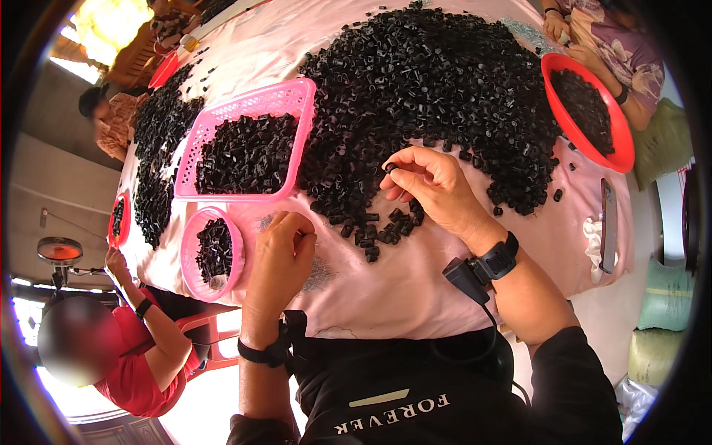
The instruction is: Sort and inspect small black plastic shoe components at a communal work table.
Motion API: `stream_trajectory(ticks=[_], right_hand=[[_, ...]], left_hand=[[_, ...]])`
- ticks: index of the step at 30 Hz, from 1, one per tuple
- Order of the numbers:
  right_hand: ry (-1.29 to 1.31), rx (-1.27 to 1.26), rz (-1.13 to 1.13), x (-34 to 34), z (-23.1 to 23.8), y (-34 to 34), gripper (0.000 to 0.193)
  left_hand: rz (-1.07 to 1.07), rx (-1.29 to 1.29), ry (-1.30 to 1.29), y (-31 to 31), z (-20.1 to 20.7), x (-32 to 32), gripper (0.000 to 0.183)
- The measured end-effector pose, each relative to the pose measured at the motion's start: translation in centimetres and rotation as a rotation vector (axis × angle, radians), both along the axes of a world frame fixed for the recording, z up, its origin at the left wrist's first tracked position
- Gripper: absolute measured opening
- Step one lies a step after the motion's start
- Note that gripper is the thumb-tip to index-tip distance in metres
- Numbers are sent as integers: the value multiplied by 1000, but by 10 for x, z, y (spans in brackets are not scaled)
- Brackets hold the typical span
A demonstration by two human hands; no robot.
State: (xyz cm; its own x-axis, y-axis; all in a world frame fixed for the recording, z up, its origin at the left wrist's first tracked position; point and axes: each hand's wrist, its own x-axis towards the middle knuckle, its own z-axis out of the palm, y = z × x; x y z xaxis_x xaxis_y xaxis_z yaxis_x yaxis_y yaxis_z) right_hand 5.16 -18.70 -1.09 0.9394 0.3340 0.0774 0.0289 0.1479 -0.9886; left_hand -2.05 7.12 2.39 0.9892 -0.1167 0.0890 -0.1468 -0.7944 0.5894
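Observation:
Between the thumb and index finger of my right hand [437,189] is a small black plastic piece [391,167], held just over the near edge of a big heap of like pieces [423,81]. My left hand [280,256] is closed, its fingertips pressed together over the pink cloth. Whatever those fingers might hold is hidden. Beside that hand, to its left, stands a round pink basket [236,252] partly filled with thin black pieces. Behind it sits a rectangular pink basket [252,197] full of black pieces.
A red basin [623,148] of black pieces stands at the far right, by another person's arms. A long dark-handled tool [608,222] and crumpled white material [593,245] lie below it. A person in red [148,363] sits at the left. A second black heap [152,163] spreads along the left.

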Motion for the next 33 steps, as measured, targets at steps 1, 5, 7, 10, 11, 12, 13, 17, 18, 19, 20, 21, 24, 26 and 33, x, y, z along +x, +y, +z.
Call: stream_trajectory(ticks=[1, 5, 7, 10, 11, 12, 13, 17, 18, 19, 20, 21, 24, 26, 33], right_hand=[[5, -1, 5, 0, 0, 0, 11], [14, 8, 12, 1, -1, 0, 10], [28, 23, 26, 1, -3, 1, 11], [30, 7, 41, 0, -3, 2, 12], [30, 8, 40, -1, -2, 2, 12], [38, -3, 58, -2, 0, 2, 12], [45, -14, 76, -2, 0, 2, 13], [31, -5, 87, -3, 1, 4, 13], [28, -8, 101, -4, 1, 4, 13], [24, -10, 115, -5, 1, 4, 13], [25, -12, 112, -5, -1, 4, 13], [27, -27, 136, -6, -1, 5, 13], [29, -35, 176, -9, -5, 6, 14], [29, -29, 191, -9, -5, 6, 14], [10, -74, 215, -9, -8, 8, 14]], left_hand=[[3, 1, -1, 1, -2, 0, 7], [-7, 5, -107, -4, -5, 2, 11], [-4, -29, -106, -11, -6, 5, 13], [-11, 1, -69, -17, -10, 7, 16], [-9, 52, -104, -16, -15, 8, 16], [-10, 102, -138, -16, -20, 9, 16], [-13, 102, -138, -15, -22, 10, 16], [-12, 97, -94, -17, -16, 8, 15], [-19, 78, -83, -20, -13, 8, 14], [-23, 76, -83, -24, -10, 8, 14], [-45, 31, -102, -28, -7, 10, 14], [-63, -10, -123, -32, -2, 11, 14], [-120, -54, -224, -47, 6, 15, 12], [-143, -54, -249, -54, 12, 19, 12], [-190, 54, -268, -69, 19, 26, 13]])
